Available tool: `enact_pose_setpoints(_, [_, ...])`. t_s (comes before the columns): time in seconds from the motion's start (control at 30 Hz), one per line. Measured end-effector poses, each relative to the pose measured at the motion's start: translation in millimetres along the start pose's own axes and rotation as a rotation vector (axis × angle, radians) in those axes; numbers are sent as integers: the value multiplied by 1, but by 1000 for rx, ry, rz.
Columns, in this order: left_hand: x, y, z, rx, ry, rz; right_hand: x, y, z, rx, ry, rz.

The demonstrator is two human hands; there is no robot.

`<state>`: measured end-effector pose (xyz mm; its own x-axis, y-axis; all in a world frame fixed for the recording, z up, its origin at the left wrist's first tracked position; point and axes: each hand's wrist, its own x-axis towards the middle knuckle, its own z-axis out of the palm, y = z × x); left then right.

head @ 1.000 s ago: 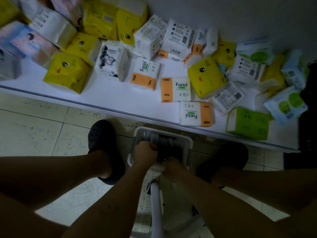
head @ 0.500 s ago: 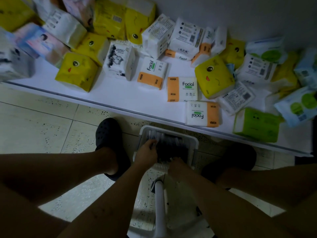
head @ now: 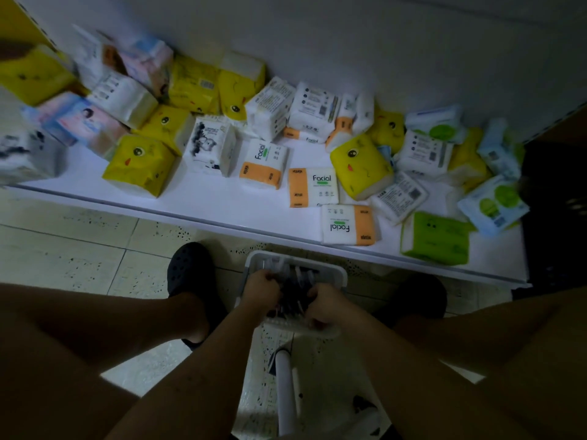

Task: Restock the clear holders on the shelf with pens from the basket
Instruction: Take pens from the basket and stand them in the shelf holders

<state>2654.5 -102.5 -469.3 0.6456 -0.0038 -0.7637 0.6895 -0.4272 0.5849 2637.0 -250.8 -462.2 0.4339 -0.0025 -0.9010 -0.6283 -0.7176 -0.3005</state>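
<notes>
head camera looks down at a person crouched on a pale speckled tile floor (head: 70, 249). between their black perforated clogs (head: 190, 271) sits a small white plastic basket (head: 320, 268), on the floor just in front of a low white shelf (head: 222, 201). the dark slim pens (head: 295, 292) lie heaped inside the basket. both hands are down in it. the left hand (head: 262, 293) has its fingers curled round a cluster of the pens at the basket's left side. the right hand (head: 327, 304) is curled too, at the near right corner, but in the dim light i cannot tell whether it grips pens or the rim. the shelf is strewn with soft tissue packs, yellow (head: 139, 165), white and orange (head: 313, 187) and green (head: 435, 238). a white tube (head: 286, 395) lies on the floor near the basket.
</notes>
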Motion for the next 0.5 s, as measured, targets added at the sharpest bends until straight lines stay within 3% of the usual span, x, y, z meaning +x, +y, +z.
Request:
enact_pose_setpoints(0.13, [-10,21,-11,-42,60,86,-21,2,7,148,-29,29])
enact_pose_setpoints(0.4, [-53,41,-1,95,95,328,-58,5,5,481,233,-239])
enact_pose_setpoints(0.5, [-64,50,1,34,50,355,-74,4,-2,560,350,-281])
